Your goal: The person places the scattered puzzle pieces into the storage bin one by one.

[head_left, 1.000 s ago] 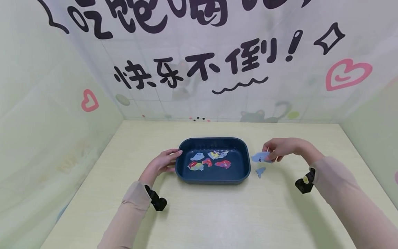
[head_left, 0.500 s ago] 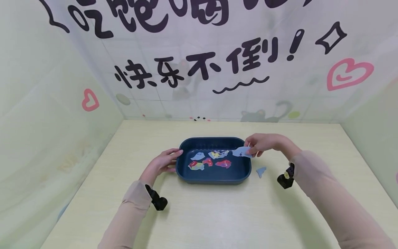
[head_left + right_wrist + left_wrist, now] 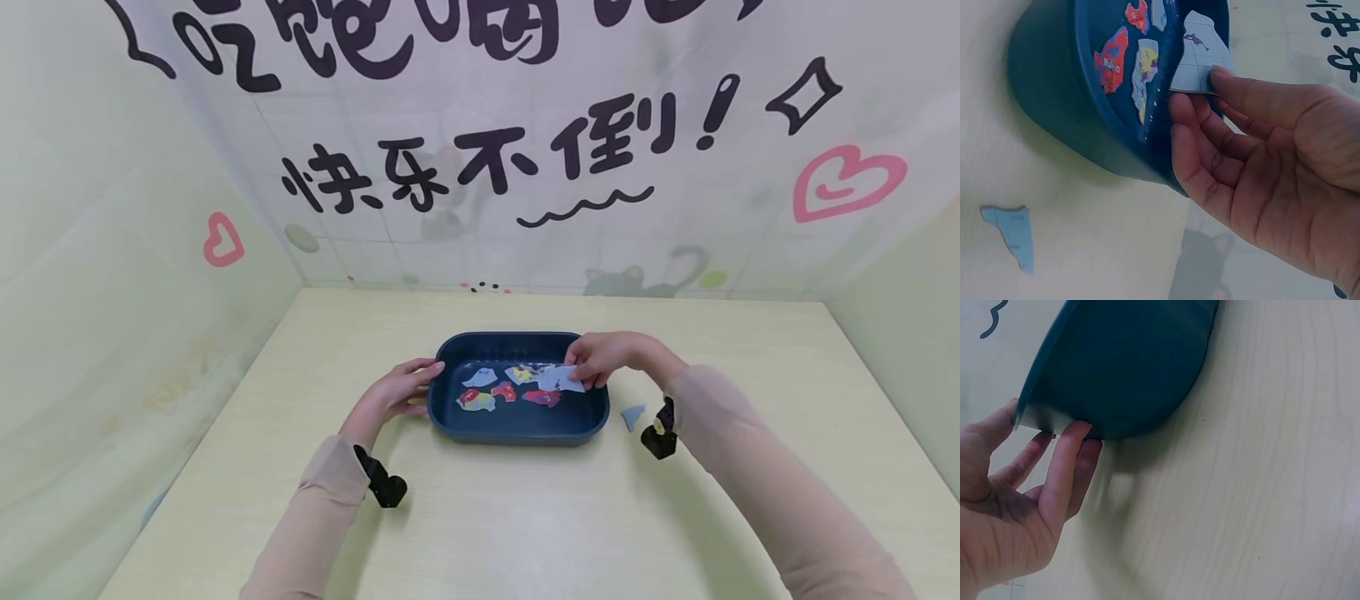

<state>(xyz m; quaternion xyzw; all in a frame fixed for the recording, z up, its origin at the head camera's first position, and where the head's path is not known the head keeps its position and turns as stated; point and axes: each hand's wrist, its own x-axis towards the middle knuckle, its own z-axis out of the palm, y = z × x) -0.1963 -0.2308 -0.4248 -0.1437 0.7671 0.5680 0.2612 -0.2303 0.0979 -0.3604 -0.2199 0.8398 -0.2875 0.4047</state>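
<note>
A dark blue tray stands on the table. My left hand grips its left end, thumb at the rim and fingers against the outer wall. With thumb and fingers, my right hand pinches a light blue puzzle piece bearing a small purple dolphin-like print, held over the tray's right half. Several map-like pieces lie inside: a pale blue one, a yellow one, a small red one, a red-and-green one and a red-purple one, partly covered in the head view.
A small light blue piece lies on the table just right of the tray, below the right forearm. A printed cloth backdrop rises behind the table, with cloth sides left and right.
My right hand has carried the light blue piece leftward, from beside the tray across its right rim to above the pieces inside. The left hand keeps its hold on the tray.
</note>
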